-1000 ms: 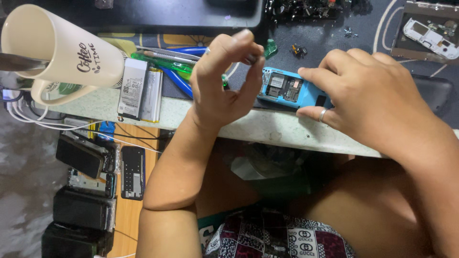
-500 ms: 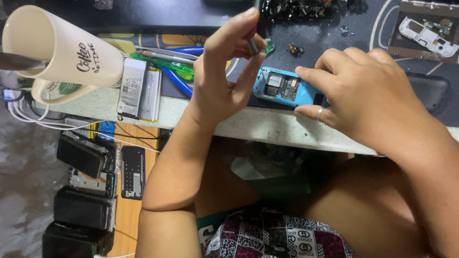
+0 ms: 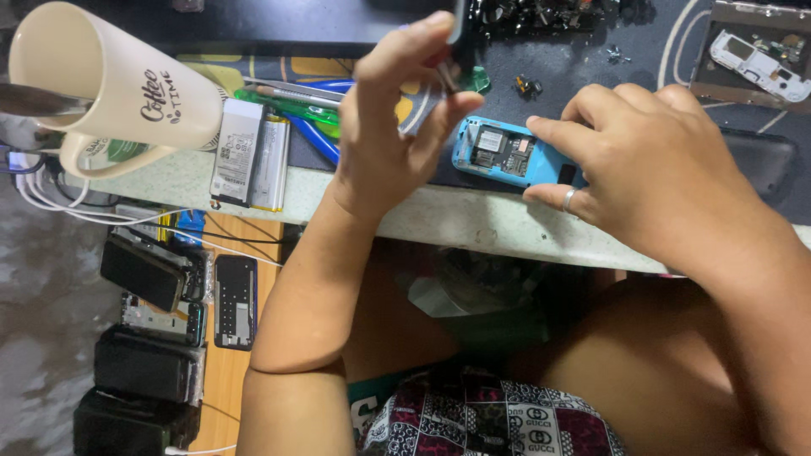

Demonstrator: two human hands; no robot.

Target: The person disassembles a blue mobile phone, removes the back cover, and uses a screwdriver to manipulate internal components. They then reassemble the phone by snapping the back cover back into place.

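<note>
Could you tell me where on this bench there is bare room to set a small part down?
Free: the pale bench edge between the batteries and the right hand, below the blue phone; also the dark mat strip above the tools. Crowded: the loose parts at top, the mug corner, and around the left hand.

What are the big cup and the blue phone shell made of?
The cup looks like glazed ceramic: cream, thick-walled, with a soft shine. The blue phone shell under the right hand looks like moulded plastic, smooth with a slight sheen, though the picture can't confirm it.
</note>
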